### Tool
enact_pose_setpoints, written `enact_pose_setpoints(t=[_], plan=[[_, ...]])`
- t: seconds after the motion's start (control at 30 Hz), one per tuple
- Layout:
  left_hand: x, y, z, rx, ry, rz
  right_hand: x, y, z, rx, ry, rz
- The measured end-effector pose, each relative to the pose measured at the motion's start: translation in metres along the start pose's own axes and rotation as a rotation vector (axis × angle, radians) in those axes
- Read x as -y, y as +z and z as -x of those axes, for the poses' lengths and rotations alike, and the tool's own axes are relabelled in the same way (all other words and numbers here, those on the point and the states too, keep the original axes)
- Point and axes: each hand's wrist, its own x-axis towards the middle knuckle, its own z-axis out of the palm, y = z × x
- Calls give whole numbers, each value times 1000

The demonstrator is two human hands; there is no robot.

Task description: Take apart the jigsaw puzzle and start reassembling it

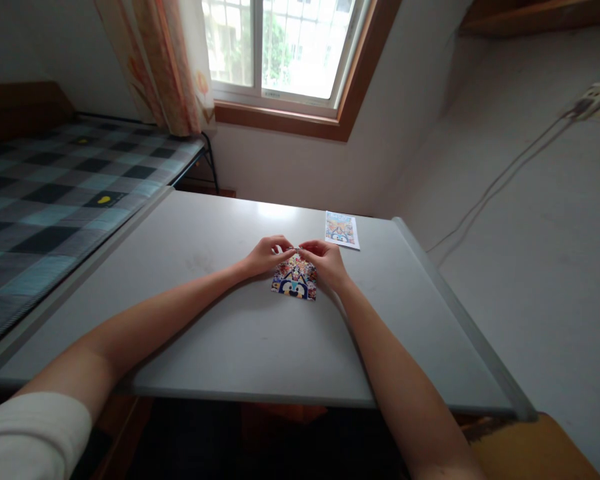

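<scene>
A small colourful jigsaw puzzle (295,285) with a blue cartoon dog face lies flat near the middle of the table. At its far left corner, my left hand (271,255) has thumb and fingers closed on the edge. My right hand (326,259) pinches the far edge from the right, its thumb almost meeting the left one. A tiny part of the puzzle shows between the fingertips, but its outline is too small to make out. Beyond my right hand lies a picture card (342,230) with a similar printed dog face and a white border.
The grey-white table (220,340) has raised edge strips on its left and right sides. A bed with a checked mattress (95,167) stands to the left. Ahead is a window (300,50) with a curtain (165,67); a cable (500,175) hangs along the right wall.
</scene>
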Motion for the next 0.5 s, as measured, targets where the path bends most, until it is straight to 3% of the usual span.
enact_pose_setpoints(t=[0.33,0.5], plan=[[4,-1,-2,-15,-48,42,-4,1,-1,-4,-40,7],[1,-1,0,-53,68,-17,-2,1,-2,-33,-32,-17]])
